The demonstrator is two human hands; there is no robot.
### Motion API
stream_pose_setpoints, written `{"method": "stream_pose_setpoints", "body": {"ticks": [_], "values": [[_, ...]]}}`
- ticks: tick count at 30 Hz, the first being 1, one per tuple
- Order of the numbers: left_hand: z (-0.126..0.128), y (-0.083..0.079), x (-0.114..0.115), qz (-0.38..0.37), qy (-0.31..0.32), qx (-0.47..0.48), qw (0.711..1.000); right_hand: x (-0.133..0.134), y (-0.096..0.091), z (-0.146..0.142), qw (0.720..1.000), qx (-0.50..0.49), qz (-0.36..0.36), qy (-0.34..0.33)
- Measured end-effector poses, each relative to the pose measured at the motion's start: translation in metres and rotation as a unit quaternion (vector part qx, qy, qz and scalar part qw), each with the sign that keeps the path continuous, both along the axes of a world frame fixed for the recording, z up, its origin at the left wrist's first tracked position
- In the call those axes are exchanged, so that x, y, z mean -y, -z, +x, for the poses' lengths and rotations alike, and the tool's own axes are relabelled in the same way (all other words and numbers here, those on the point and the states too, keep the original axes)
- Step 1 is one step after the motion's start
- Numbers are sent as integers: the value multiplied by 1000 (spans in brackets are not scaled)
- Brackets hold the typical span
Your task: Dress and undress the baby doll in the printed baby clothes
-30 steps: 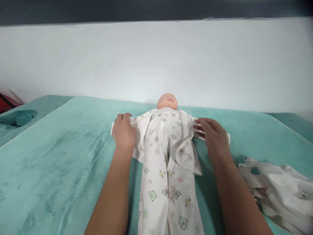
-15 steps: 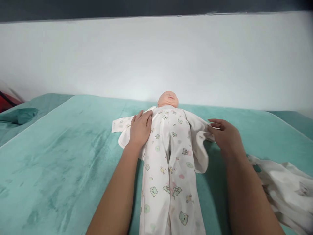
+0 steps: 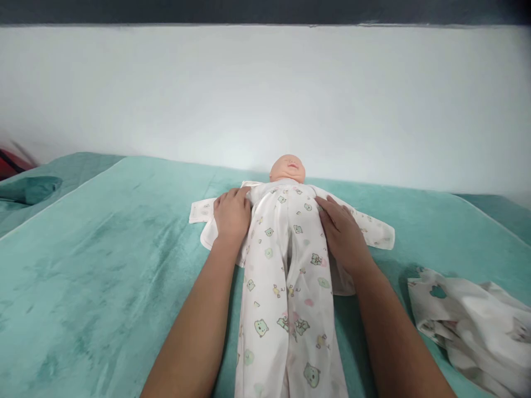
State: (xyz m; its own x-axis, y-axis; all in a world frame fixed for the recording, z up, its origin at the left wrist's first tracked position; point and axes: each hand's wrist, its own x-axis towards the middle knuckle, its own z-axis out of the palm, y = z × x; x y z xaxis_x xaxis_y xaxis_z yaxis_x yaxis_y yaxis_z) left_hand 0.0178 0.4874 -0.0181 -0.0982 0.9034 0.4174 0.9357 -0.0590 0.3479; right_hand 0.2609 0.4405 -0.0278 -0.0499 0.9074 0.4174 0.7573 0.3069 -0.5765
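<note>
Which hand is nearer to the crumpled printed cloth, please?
The right hand. It lies by the right edge of the printed pants, beyond the crumpled printed cloth and to its left; the left hand is farther, by the pants' left edge.

Left of the left hand (image 3: 233,218), I have a broad sweep of green cover (image 3: 103,265), though the left sleeve (image 3: 201,211) lies in any low path straight out. Between my two hands the printed trousers (image 3: 267,298) block a low crossing; I can pass above. Beyond them, the doll's head (image 3: 287,168) and white wall (image 3: 265,99) limit forward reach. Right of the right hand (image 3: 342,229), the right sleeve (image 3: 375,233) juts outward; nearer me, past a strip of cover, sits the crumpled cloth (image 3: 481,326).
</note>
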Motion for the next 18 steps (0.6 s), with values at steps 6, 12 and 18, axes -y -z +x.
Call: {"method": "stream_pose_setpoints", "body": {"ticks": [6, 12, 18], "values": [[-9, -2, -1, -26, -64, 34, 997, -20, 17, 33, 985, 85, -44, 143], [-11, 0, 0, -35, -69, 42, 996, -24, 10, 33, 977, 65, -40, 198], [-11, 3, 3, -28, -68, 47, 996, -23, -43, -32, 996, 15, 46, 72]]}}
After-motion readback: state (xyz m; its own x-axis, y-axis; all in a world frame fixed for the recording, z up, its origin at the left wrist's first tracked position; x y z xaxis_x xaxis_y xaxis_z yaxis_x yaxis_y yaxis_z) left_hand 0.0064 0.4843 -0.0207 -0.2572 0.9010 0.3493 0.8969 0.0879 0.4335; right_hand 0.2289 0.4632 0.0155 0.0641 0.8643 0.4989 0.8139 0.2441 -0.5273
